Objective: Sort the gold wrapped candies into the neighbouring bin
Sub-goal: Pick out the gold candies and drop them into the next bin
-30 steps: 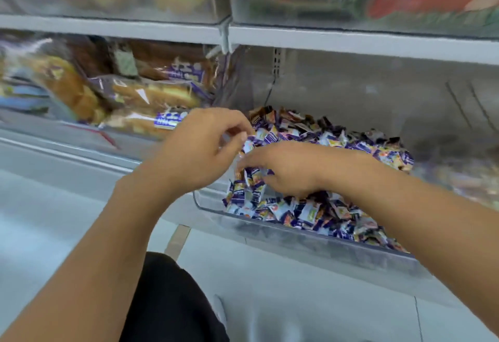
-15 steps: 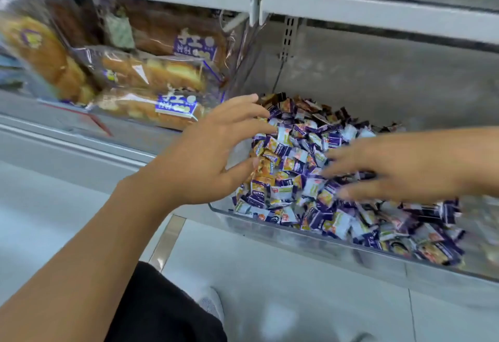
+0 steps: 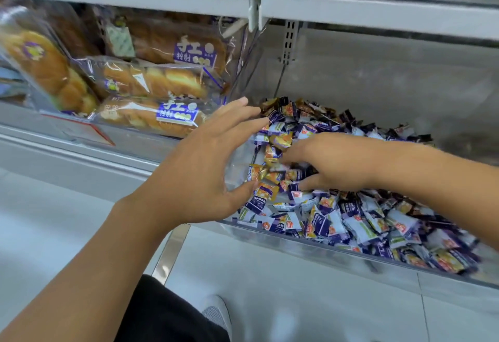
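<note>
Gold wrapped candies point(image 3: 279, 140): a handful, mixed into the left end of a heap of purple-and-white wrapped candies point(image 3: 359, 223), centre of the frame. More gold pieces lie lower in the same cluster, between my two hands.

Clear bin point(image 3: 297, 244): holds the whole heap; its front wall runs from centre frame down to the lower right edge. I cannot make out its left wall clearly behind my left hand.

Left hand point(image 3: 205, 163): centre frame, at the left end of the bin, fingers straight and spread, thumb tip touching candies near the front wall. It grips nothing.

Right hand point(image 3: 332, 161): centre right, reaching in from the right edge, palm down over the gold cluster, fingers extended and loosely apart, thumb resting on the candies. I see no candy pinched; the fingertips are blurred, so contact there I cannot tell.

Neighbouring bin point(image 3: 140, 150): upper left to centre left, just beside the candy bin, stacked with packaged bread loaves point(image 3: 151, 82) bearing purple labels.

Shelf edge point(image 3: 378, 12): grey, across the top of the frame.

Floor point(image 3: 310, 301): pale, lower frame; dark shorts point(image 3: 167, 314) and a grey shoe point(image 3: 217, 314) at bottom centre.
</note>
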`<act>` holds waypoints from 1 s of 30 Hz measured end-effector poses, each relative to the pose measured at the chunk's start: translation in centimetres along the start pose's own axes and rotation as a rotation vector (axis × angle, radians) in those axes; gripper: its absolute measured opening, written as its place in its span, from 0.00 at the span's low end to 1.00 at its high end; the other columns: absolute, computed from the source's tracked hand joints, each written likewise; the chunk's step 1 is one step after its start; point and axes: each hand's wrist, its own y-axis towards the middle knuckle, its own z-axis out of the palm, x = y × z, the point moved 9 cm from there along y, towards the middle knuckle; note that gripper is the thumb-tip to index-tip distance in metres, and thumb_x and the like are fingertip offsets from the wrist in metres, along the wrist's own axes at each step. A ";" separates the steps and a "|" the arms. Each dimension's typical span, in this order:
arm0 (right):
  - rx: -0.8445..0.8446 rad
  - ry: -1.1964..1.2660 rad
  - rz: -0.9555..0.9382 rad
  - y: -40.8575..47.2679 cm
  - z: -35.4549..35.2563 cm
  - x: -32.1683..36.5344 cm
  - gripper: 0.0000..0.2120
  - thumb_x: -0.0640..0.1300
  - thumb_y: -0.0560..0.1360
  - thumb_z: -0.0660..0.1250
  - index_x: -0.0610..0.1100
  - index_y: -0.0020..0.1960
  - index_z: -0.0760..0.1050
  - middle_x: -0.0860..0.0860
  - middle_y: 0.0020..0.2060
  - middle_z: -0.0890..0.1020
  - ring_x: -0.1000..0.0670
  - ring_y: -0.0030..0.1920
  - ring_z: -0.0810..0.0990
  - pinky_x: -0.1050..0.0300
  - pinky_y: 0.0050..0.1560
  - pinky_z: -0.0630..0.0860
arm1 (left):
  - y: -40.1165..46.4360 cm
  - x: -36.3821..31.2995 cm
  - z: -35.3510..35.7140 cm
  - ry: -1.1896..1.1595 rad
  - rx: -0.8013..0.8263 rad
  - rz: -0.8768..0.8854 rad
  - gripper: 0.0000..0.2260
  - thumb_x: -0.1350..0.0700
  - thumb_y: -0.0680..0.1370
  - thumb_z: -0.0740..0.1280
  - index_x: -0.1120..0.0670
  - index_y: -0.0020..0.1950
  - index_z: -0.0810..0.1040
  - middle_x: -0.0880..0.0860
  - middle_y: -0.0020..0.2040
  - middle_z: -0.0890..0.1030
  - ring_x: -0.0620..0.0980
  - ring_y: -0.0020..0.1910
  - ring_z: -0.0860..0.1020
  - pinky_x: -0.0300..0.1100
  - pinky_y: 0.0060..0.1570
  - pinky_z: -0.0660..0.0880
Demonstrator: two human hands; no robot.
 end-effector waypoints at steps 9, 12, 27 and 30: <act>0.188 -0.230 -0.071 -7.4 0.5 1.2 0.19 0.60 0.82 0.54 0.56 0.67 0.73 0.60 0.71 0.71 0.55 0.71 0.67 0.53 0.69 0.68 | 0.1 -0.3 0.2 0.038 0.010 -0.003 0.34 0.43 0.69 0.73 0.51 0.74 0.71 0.49 0.76 0.66 0.45 0.79 0.54 0.37 0.76 0.51; -0.096 0.041 -0.026 -5.3 -4.3 2.5 0.13 0.58 0.78 0.64 0.54 0.56 0.80 0.59 0.53 0.82 0.56 0.54 0.79 0.51 0.58 0.76 | 0.0 -0.2 0.1 0.056 0.003 -0.022 0.36 0.41 0.68 0.73 0.50 0.74 0.70 0.50 0.77 0.64 0.47 0.80 0.52 0.51 0.78 0.54; 0.037 -0.033 0.046 4.1 0.1 4.7 0.29 0.58 0.63 0.77 0.51 0.60 0.72 0.47 0.53 0.68 0.47 0.41 0.73 0.52 0.41 0.75 | -0.7 0.1 0.2 -0.005 -0.019 -0.094 0.45 0.47 0.66 0.77 0.51 0.79 0.60 0.49 0.80 0.56 0.46 0.80 0.45 0.50 0.77 0.55; -0.020 0.054 0.012 3.9 0.5 5.3 0.21 0.54 0.65 0.76 0.49 0.53 0.75 0.49 0.45 0.71 0.46 0.42 0.73 0.51 0.42 0.76 | -0.6 0.2 0.1 -0.014 -0.031 -0.081 0.45 0.49 0.66 0.77 0.50 0.79 0.61 0.49 0.80 0.56 0.45 0.80 0.45 0.45 0.77 0.53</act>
